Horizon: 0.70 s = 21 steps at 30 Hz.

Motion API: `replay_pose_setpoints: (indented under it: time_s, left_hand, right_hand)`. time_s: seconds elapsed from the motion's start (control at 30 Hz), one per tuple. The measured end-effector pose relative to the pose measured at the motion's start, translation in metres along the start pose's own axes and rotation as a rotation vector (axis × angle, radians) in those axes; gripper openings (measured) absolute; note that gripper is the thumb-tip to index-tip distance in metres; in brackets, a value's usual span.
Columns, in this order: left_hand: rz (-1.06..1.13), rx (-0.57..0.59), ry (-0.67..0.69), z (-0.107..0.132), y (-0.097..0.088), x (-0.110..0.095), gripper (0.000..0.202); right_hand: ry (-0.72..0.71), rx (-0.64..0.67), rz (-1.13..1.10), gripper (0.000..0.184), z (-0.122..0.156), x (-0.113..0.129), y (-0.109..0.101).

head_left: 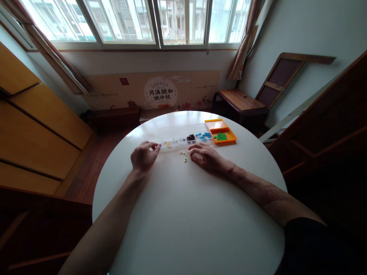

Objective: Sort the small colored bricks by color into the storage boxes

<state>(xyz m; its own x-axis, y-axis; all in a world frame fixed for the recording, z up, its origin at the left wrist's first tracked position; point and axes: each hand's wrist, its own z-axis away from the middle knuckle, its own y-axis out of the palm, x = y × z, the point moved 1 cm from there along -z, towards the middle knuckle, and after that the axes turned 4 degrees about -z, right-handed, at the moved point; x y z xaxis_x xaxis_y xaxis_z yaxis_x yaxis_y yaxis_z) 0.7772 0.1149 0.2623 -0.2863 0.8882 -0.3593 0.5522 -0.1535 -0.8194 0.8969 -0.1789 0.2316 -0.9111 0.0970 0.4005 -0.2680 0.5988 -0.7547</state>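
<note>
On the white table, my left hand (145, 156) is beside the near left corner of a clear plastic box (172, 144); its thumb and index finger are pressed together, and whatever they hold is too small to make out. My right hand (208, 156) rests on the table, fingers curved and a gap between thumb and forefinger. Close to its fingertips lie several small pale yellow pieces (185, 156). Inside the clear boxes are a few yellow pieces (168, 144), a heap of dark brown pieces (190, 138) and blue pieces (204, 136).
An orange box (229, 140) with green pieces (220, 136) stands at the right end of the row, its lid raised. The round table (183, 221) has a curved edge. Beyond it are a wooden chair (243, 101), a printed cardboard panel (114, 91) and windows.
</note>
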Motion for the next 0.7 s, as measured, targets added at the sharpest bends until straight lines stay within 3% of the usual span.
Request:
replay_pose_setpoints:
  time_s: [0.17,0.4,0.7]
  left_hand:
    - [0.129,0.085,0.144,0.02,0.007,-0.028,0.03]
    - [0.645,0.379,0.431,0.037,0.03,-0.051,0.027]
    - [0.826,0.434,0.426,0.037,0.034,-0.051,0.031]
  right_hand:
    - [-0.03,-0.02,0.0,0.007,-0.001,-0.002,0.002]
    - [-0.188,-0.107,-0.021,0.007,-0.008,0.007,-0.001]
    - [-0.252,-0.089,-0.04,0.007,-0.006,0.009,0.001]
